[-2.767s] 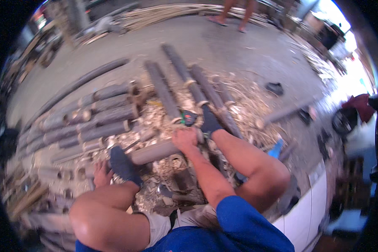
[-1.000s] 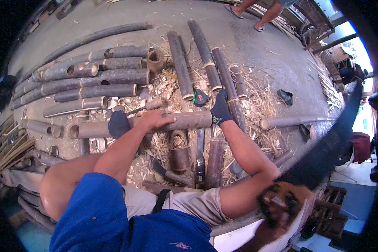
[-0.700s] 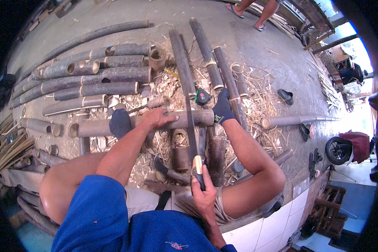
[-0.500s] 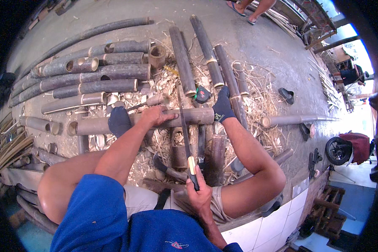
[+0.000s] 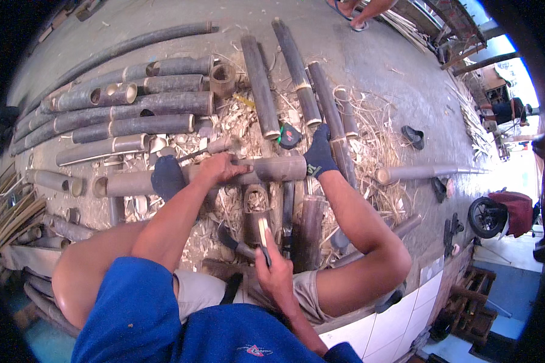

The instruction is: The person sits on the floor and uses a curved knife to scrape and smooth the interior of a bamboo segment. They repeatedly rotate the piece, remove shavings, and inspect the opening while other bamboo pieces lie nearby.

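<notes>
A thick bamboo tube (image 5: 278, 169) lies crosswise in front of me, with my socked feet against it, one near each end. My left hand (image 5: 219, 169) grips it from above near the middle, thumb pointing right. Low in front of my body, my right hand (image 5: 275, 269) is wrapped round the black and cream handle of a hand saw (image 5: 263, 228). The saw points away from me toward the tube. Its blade is hard to make out now, so I cannot tell whether it touches the bamboo.
Bamboo lengths (image 5: 145, 103), some with cut holes, lie at the left. Upright-lying tubes (image 5: 260, 91) stretch beyond my feet, beside a black tape measure (image 5: 290, 136). Shavings (image 5: 369, 142) cover the floor. A person's feet (image 5: 360, 18) show at the top; sandals (image 5: 413, 138) lie right.
My right hand and the saw handle have shifted slightly forward and left, and the long blade no longer shows distinctly. My left hand keeps its grip. The other person's feet have moved a little.
</notes>
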